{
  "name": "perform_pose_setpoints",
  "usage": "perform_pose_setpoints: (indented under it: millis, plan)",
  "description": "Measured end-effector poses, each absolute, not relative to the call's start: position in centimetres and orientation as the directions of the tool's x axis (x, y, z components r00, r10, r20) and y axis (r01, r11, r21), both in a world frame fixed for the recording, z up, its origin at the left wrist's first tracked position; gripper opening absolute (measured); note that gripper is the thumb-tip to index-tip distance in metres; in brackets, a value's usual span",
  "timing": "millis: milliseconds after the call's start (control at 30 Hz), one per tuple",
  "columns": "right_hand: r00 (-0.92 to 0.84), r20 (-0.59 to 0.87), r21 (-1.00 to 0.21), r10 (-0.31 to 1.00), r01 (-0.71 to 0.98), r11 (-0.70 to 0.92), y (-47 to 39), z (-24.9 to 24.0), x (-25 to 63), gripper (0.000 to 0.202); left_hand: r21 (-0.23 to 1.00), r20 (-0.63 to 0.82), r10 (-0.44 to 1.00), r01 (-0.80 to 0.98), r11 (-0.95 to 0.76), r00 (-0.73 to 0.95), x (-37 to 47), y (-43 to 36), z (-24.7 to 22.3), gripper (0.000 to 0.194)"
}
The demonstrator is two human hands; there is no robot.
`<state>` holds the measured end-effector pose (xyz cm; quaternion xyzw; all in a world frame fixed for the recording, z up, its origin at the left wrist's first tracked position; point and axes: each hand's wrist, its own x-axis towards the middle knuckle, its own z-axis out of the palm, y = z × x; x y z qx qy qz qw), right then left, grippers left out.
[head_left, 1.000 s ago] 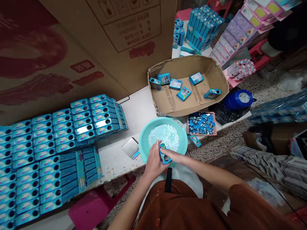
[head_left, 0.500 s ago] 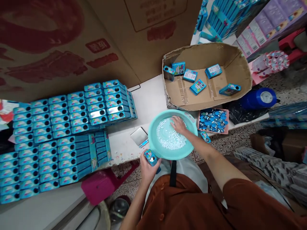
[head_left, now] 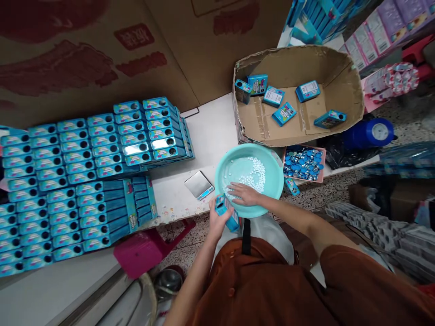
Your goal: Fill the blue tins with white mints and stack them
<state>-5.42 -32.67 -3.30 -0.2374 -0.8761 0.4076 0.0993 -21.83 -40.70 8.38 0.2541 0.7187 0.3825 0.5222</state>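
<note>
My left hand (head_left: 216, 221) grips a small blue candy box (head_left: 230, 219) at the near left rim of the turquoise basin (head_left: 277, 170). The box leans, and a dark round hole shows in its top end. Inside the basin, my right hand (head_left: 243, 194) lies palm down with its fingers stretched toward the left wall, close to the blue box. White candies (head_left: 257, 170) are spread over the basin floor, mostly beyond and right of that hand. Whether some lie under the palm is hidden. Left of the basin sits a small digital scale (head_left: 199, 184).
Stacked blue boxes (head_left: 98, 147) fill the table's left side. A cut-down carton (head_left: 329, 88) with several blue boxes stands behind the basin. To the right are a pink tray of blue caps (head_left: 303, 163) and one loose blue box (head_left: 291, 186). A magenta stool (head_left: 142, 253) stands below.
My right hand has swept from the basin's far side to its near left, and the candies lie differently. The box in my left hand is turned and tilted, its hole now showing.
</note>
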Motion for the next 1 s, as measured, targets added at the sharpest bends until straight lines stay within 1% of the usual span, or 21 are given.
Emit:
perform_pose_setpoints:
  millis: [67, 133, 233, 333, 500, 600, 700, 767, 833, 900, 933, 1000]
  plan:
    - [-0.797, -0.008, -0.747, 0.603, 0.406, 0.527, -32.4, -1.9, -3.8, 0.036, 0.843, -0.45, 0.849, 0.183, 0.506, -0.277, -21.1, -41.1, 10.0, 0.066]
    - [-0.675, -0.009, -0.71, 0.738, 0.524, 0.47, -31.5, -1.2, -2.1, 0.032, 0.832, -0.377, 0.894, 0.336, 0.441, -0.241, -20.5, -41.6, 11.2, 0.07]
    - [-0.464, -0.01, -0.624, 0.886, 0.695, 0.357, -29.5, -1.7, 0.2, 0.033, 0.807, -0.345, 0.915, 0.432, 0.403, -0.21, -20.4, -41.9, 12.0, 0.067]
    - [-0.304, -0.024, -0.563, 0.952, 0.791, 0.239, -27.9, -2.9, 1.9, 0.037, 0.803, -0.351, 0.926, 0.464, 0.375, -0.14, -20.3, -42.2, 12.3, 0.069]
    - [-0.294, -0.103, -0.545, 0.95, 0.816, 0.193, -28.7, -4.4, 2.9, 0.039, 0.792, -0.346, 0.918, 0.463, 0.397, -0.195, -18.8, -42.7, 13.1, 0.068]
    - [-0.211, -0.171, -0.557, 0.962, 0.826, 0.083, -31.3, -4.9, 2.4, 0.038, 0.8, -0.319, 0.927, 0.469, 0.374, -0.195, -17.5, -42.8, 13.4, 0.07]
    - [-0.146, -0.257, -0.584, 0.955, 0.811, -0.033, -34.3, -5.0, 0.6, 0.035, 0.797, -0.289, 0.917, 0.462, 0.389, -0.274, -17.0, -42.6, 12.9, 0.067]
    - [-0.074, -0.327, -0.606, 0.942, 0.782, -0.149, -35.9, -4.9, -1.2, 0.034, 0.801, -0.284, 0.901, 0.434, 0.412, -0.329, -17.2, -42.2, 12.2, 0.065]
    - [0.032, -0.436, -0.62, 0.899, 0.713, -0.326, -36.9, -4.6, -3.1, 0.036, 0.813, -0.278, 0.89, 0.405, 0.418, -0.362, -17.7, -41.8, 11.5, 0.066]
    - [0.096, -0.551, -0.634, 0.829, 0.597, -0.491, -37.2, -4.2, -5.0, 0.039, 0.821, -0.272, 0.886, 0.388, 0.417, -0.376, -18.3, -41.2, 10.8, 0.068]
    - [0.091, -0.602, -0.646, 0.793, 0.529, -0.551, -37.2, -4.0, -5.8, 0.041, 0.824, -0.273, 0.885, 0.383, 0.418, -0.378, -18.6, -41.0, 10.5, 0.068]
    - [0.027, -0.672, -0.678, 0.74, 0.379, -0.63, -37.1, -3.6, -7.2, 0.046, 0.829, -0.276, 0.885, 0.373, 0.417, -0.374, -19.2, -40.6, 10.0, 0.067]
